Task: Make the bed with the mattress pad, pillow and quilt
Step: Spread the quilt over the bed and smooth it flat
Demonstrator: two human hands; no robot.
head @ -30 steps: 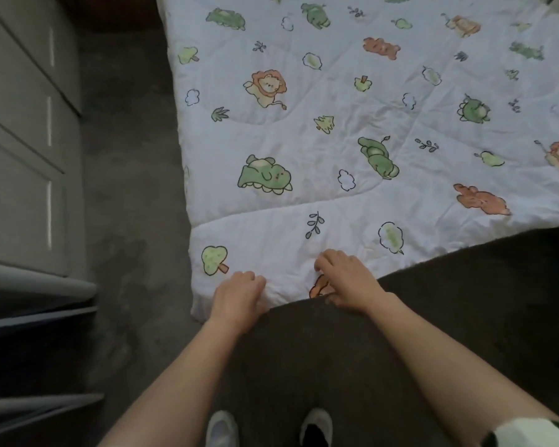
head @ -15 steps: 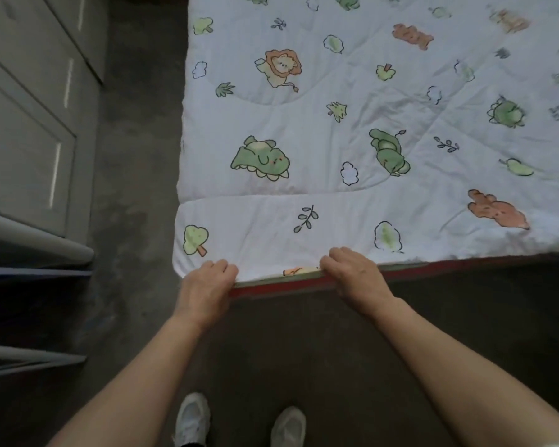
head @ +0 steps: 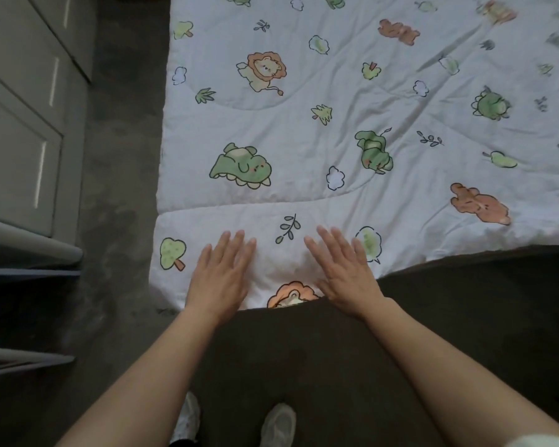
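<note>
**2 flat hands on the near edge of a cartoon-print quilt**

At far left stood a grey panelled cabinet [head: 20, 140], with a strip of dark floor [head: 120, 188] between it and the bed. A white quilt [head: 336, 124] lay spread over the bed and filled the upper right of the view. It was printed with lions, green dinosaurs, trees, clouds and brown bears. Curved stitch lines ran through it, and 1 seam or fold crossed it near the front edge. Shallow creases fanned out towards the right.

The left hand [head: 221, 275] lay palm down on the near strip, fingers straight and together, gripping nothing. The right hand [head: 342, 272], just beside it, rested the same way with fingers slightly spread.

The quilt looked soft, light and limp, likely to sag and bunch when lifted. Its near hem and front corner seemed the best places to pinch it, with the hands set well apart. 2 pale shoes [head: 278, 424] showed below.
</note>
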